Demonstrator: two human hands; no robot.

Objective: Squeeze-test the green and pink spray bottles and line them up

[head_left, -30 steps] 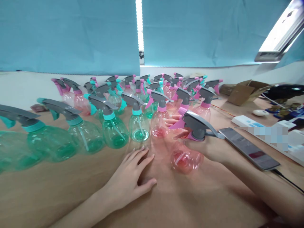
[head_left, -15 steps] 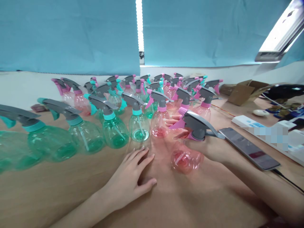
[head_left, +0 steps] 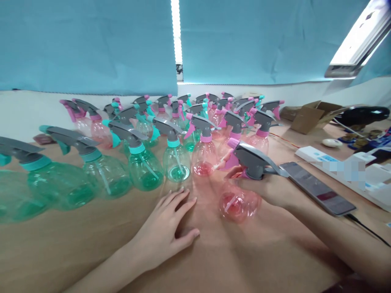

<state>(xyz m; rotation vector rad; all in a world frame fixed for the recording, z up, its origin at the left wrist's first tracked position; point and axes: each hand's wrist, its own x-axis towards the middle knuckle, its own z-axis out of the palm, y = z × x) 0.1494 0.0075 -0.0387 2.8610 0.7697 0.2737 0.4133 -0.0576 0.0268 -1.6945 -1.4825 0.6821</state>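
My right hand is wrapped round the neck of a pink spray bottle, with some fingers at its pink trigger. The bottle's grey head tilts, its nozzle towards the upper left, and its clear pink body hangs low over the table. Flat on the tabletop lies my left hand, fingers spread and holding nothing. Just beyond its fingertips stands a green spray bottle with a turquoise collar. Beside that one, a pink spray bottle stands upright close to my right fingertips.
Several green spray bottles form a row on the left, with more pink and green ones behind. To the right are a phone on a cable, a white power strip, a white mouse and an open cardboard box.
My right fingers, stretched out past the trigger before, have drawn in closer to it. The left hand stays put on the table. The view has shifted slightly.
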